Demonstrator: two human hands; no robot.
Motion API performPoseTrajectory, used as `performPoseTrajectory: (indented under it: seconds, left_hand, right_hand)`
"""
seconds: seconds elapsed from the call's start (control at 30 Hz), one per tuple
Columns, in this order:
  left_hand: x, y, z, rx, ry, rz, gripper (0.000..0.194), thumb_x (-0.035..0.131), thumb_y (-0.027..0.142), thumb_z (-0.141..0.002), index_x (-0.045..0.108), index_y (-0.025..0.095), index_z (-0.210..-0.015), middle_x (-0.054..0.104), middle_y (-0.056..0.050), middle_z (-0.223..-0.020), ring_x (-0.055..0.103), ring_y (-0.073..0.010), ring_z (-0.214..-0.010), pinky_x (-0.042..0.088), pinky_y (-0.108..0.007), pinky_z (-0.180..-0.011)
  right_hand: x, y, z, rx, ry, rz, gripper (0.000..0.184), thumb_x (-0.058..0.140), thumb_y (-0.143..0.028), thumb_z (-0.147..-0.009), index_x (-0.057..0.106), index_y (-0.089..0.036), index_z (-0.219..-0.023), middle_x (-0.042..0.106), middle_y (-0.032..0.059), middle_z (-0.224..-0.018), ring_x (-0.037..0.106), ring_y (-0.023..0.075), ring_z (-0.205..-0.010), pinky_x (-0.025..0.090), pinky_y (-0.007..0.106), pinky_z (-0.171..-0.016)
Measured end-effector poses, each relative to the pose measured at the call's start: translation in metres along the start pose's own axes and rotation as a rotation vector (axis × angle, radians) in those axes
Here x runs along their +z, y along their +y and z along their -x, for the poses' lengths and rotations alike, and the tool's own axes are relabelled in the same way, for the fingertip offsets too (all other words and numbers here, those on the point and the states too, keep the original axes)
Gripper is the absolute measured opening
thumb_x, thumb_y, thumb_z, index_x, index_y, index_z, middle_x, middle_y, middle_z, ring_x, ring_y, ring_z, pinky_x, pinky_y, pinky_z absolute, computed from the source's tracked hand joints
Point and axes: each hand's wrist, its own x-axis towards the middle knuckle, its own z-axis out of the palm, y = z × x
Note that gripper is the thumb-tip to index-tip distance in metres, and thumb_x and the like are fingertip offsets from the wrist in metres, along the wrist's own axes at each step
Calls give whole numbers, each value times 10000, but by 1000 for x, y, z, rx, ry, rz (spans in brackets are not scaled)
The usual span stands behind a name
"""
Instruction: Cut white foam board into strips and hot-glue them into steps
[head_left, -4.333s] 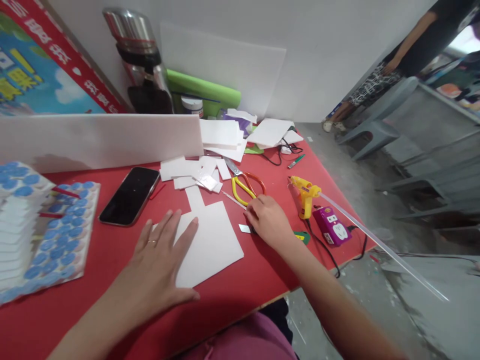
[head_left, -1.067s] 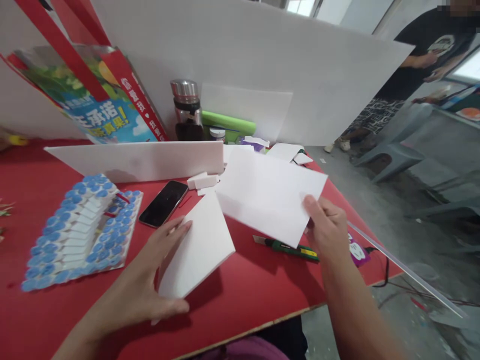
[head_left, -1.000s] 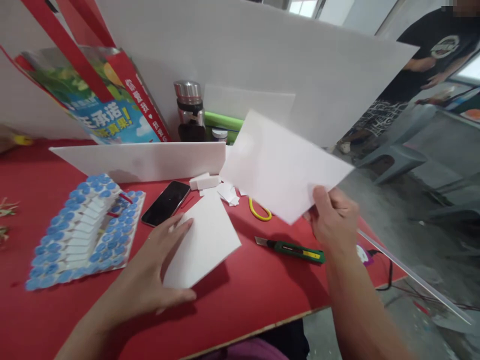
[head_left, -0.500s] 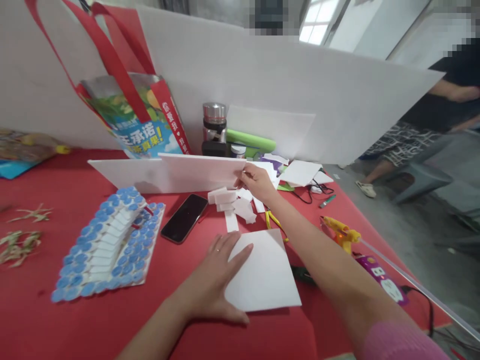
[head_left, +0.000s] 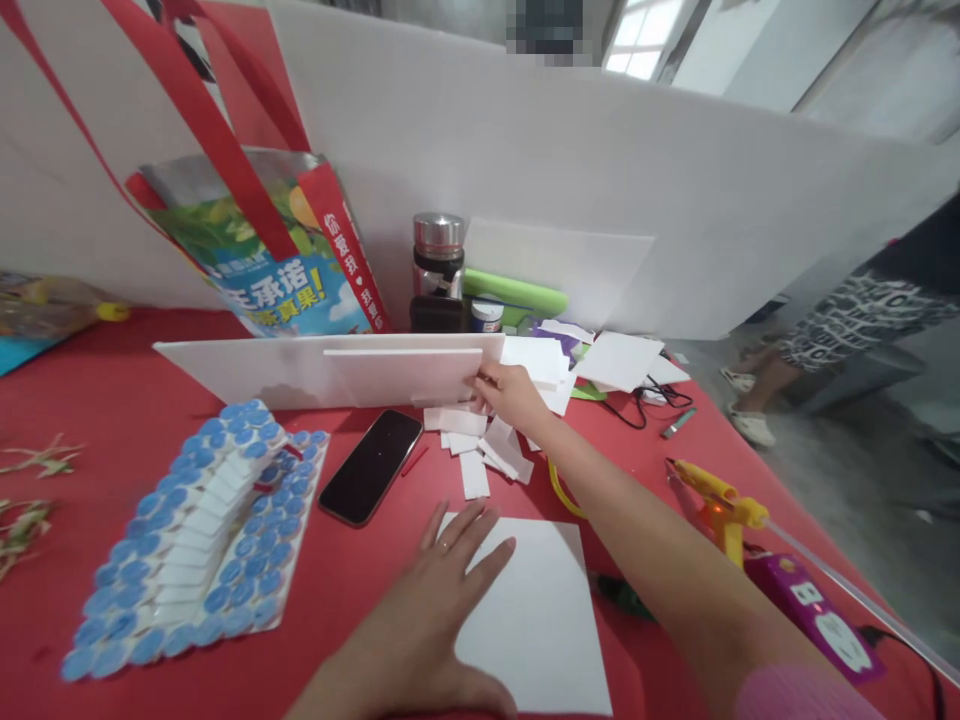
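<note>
Resting the left hand (head_left: 442, 600) on a white sheet (head_left: 547, 620) upon the red table (head_left: 360, 660), spreading it wide, with thumb and fingers well apart. Covering in this way the left part of the sheet. Wearing a ring (head_left: 445, 545) on one finger of this hand.

Reaching with the right hand (head_left: 514, 398) to twelve o'clock from the sheet, and pinching there the right end of a small white board (head_left: 401, 378). Holding this board upright at eleven o'clock, just before a long white board (head_left: 225, 372), also upright. Being unable to tell about touching between the two boards.

Having also, around the sheet by the clock: at nine, a model (head_left: 206, 535) with many blue round pieces; at ten, a black phone (head_left: 371, 468); at eleven, white scraps (head_left: 474, 475), near the phone. Seeing at twelve a yellow handle (head_left: 562, 490), and close to three a dark green handle (head_left: 621, 594), both partly behind the right forearm (head_left: 652, 520). Finding at two a yellow glue gun (head_left: 720, 505), and at three a purple socket box (head_left: 814, 615). Noticing farther back, at eleven, a metal flask (head_left: 439, 240), and at twelve a green roll (head_left: 517, 290). Seeing far away, toward two, another person (head_left: 926, 245) in patterned shorts (head_left: 870, 315).
</note>
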Motion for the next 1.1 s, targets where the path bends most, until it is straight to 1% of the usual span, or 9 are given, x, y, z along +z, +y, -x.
performPoseTrajectory:
  seconds: [0.17,0.33,0.43,0.5,0.57,0.67,0.83,0.97,1.1]
  left_hand:
    - [4,-4,0,21,59,-17,1199,732,823,-734,232,309,-1695,263,-192,-1743,156,-490,-1612,110,-815,-1234]
    - [5,-4,0,30,99,-64,1139,679,839,-769,282,277,-1676,297,-206,-1730,175,-478,-1612,161,-819,-1224]
    - [5,-4,1,41,136,-82,1095,635,851,-791,319,261,-1658,336,-210,-1714,190,-467,-1613,197,-810,-1222]
    - [5,-5,1,50,155,-93,1074,617,856,-800,340,254,-1646,358,-212,-1704,203,-460,-1612,202,-803,-1226]
    - [5,-5,1,56,165,-106,1051,603,854,-814,358,243,-1634,374,-215,-1696,217,-454,-1610,199,-803,-1228]
    - [5,-5,1,59,173,-113,1028,596,851,-824,389,227,-1615,405,-224,-1678,238,-454,-1604,197,-807,-1224]
    - [4,-5,3,62,190,-96,991,633,818,-830,423,230,-1600,450,-228,-1649,265,-455,-1595,206,-813,-1214]
    - [2,-5,4,62,210,-80,957,671,781,-833,449,235,-1587,472,-227,-1633,299,-451,-1582,236,-798,-1213]
    - [2,-1,3,96,249,-141,946,663,781,-839,464,207,-1565,507,-239,-1603,357,-449,-1556,296,-779,-1201]
  right_hand:
    - [0,0,-5,44,16,41,362,657,-267,-969,501,-241,-642,677,-27,-568,604,139,-502,463,275,-628]
    - [4,1,-3,100,27,51,310,649,-319,-996,579,-234,-706,687,-32,-547,607,138,-463,460,254,-560]
    - [7,2,1,118,56,49,235,672,-375,-984,635,-228,-804,684,-35,-545,635,155,-484,475,254,-544]
    - [8,1,3,111,73,50,180,671,-371,-982,661,-225,-877,689,-39,-562,655,160,-513,485,252,-554]
    - [9,-2,3,94,82,60,162,635,-339,-1002,668,-227,-890,696,-43,-583,660,153,-527,490,246,-575]
    - [10,-8,0,70,87,98,268,589,-319,-1032,639,-230,-784,696,-39,-594,663,143,-546,486,241,-611]
    - [14,-15,-8,76,80,182,454,626,-376,-1031,533,-234,-609,631,-22,-514,686,170,-594,470,258,-666]
    - [15,-14,-6,112,76,184,371,632,-408,-1027,611,-228,-703,621,-27,-479,683,186,-551,467,272,-642]
    - [13,-11,0,138,101,149,261,691,-419,-983,676,-207,-831,654,-28,-515,704,192,-547,479,278,-629]
